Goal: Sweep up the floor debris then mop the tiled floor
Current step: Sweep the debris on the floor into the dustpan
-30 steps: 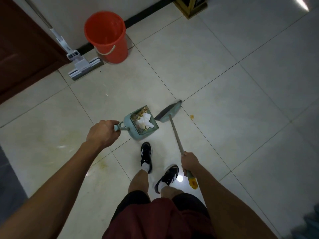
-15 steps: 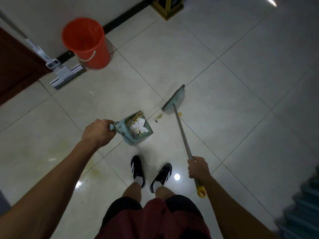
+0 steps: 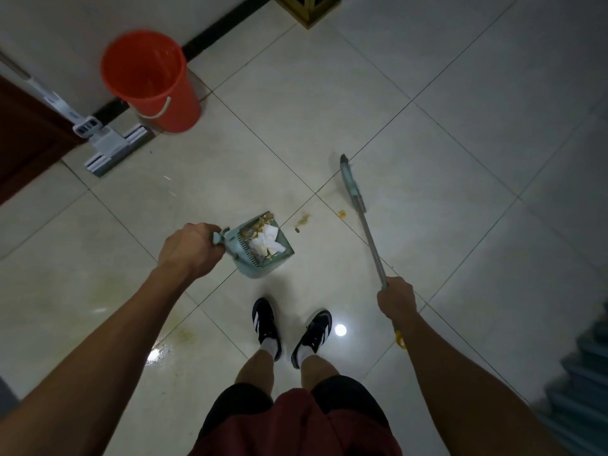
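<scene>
No readable text or labels.

maroon shirt (image 3: 296, 422) | black shorts (image 3: 240, 403) | black white-striped sneakers (image 3: 265, 319) | white socks (image 3: 270, 346)

The mop (image 3: 98, 139) handle runs off the frame at 10 o'clock; the gold stand (image 3: 307, 9) is cropped at 12 o'clock.

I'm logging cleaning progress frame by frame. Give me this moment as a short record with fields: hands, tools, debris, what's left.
left hand: grips dustpan handle
right hand: grips broom handle
dustpan: holds paper and crumbs
debris on floor: orange bit, brown smear, dark speck
mop: against wall, untouched
bucket: beside mop
left to do: finish sweeping, then mop
</scene>
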